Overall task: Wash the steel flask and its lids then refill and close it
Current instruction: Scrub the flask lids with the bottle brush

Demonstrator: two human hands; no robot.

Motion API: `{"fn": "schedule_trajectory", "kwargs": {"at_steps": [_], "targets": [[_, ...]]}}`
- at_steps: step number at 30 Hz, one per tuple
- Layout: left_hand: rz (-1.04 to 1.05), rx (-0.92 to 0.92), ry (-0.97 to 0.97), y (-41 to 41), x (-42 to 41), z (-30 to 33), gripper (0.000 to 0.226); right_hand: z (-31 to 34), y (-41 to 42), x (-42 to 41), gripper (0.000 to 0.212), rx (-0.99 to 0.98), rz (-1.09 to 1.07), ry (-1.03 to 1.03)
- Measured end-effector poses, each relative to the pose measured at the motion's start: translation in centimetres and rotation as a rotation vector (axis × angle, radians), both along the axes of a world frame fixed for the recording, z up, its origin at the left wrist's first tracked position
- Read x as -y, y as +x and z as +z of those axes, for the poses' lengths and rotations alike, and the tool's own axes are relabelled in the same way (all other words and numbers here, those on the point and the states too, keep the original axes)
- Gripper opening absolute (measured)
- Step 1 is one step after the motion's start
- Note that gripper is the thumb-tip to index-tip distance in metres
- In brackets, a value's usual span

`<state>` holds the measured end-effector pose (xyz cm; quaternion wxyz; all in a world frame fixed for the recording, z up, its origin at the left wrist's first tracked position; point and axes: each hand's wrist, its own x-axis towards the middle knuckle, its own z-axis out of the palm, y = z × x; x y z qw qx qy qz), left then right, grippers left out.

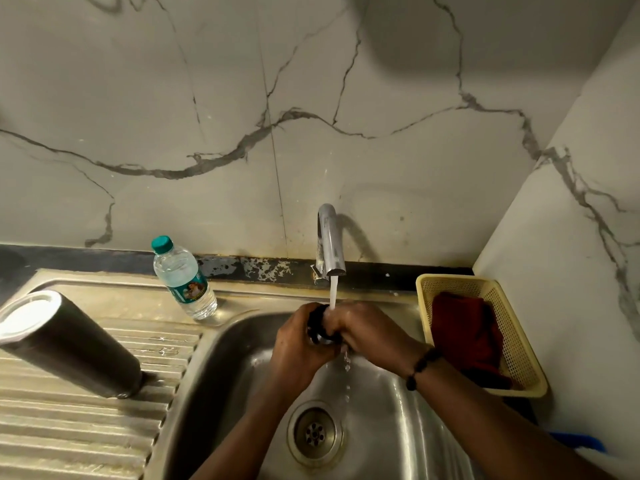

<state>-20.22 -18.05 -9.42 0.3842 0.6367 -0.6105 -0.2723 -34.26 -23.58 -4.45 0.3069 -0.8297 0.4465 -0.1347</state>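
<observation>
Both hands, left hand (pixel 298 344) and right hand (pixel 363 329), clasp 1 black lid (pixel 317 323) between them under the tap (pixel 330 242) stream; its axis is hidden.

steel drainboard (pixel 86 420) | flask (pixel 65 344) inverted | water bottle (pixel 183 278) | yellow basket (pixel 512 344)

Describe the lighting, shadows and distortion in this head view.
Head view: dim, warm light; the tap casts a curved shadow on the marble wall; a large soft shadow darkens the wall's top; wide-angle bending tilts the flask and water bottle; the steel sink shows dull glare.
</observation>
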Motion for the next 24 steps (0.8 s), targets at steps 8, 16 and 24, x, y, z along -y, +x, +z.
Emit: {"fn": "schedule_trajectory", "kwargs": {"at_steps": [8, 16, 24], "targets": [[0.069, -0.033, 0.002, 0.6, -0.4, -0.9, 0.068, -0.4, 1.2, -0.5, 0.011, 0.714, -0.432, 0.621], [0.101, -0.027, 0.008, 1.7, -0.5, -0.9, 0.066, -0.1, 1.4, 0.8, 0.011, 0.288, -0.231, 0.26], [-0.074, 0.567, 0.212, 1.2, -0.6, 0.2, 0.081, -0.9, 1.6, 3.6, 0.026, 0.083, -0.246, -0.07]]}}
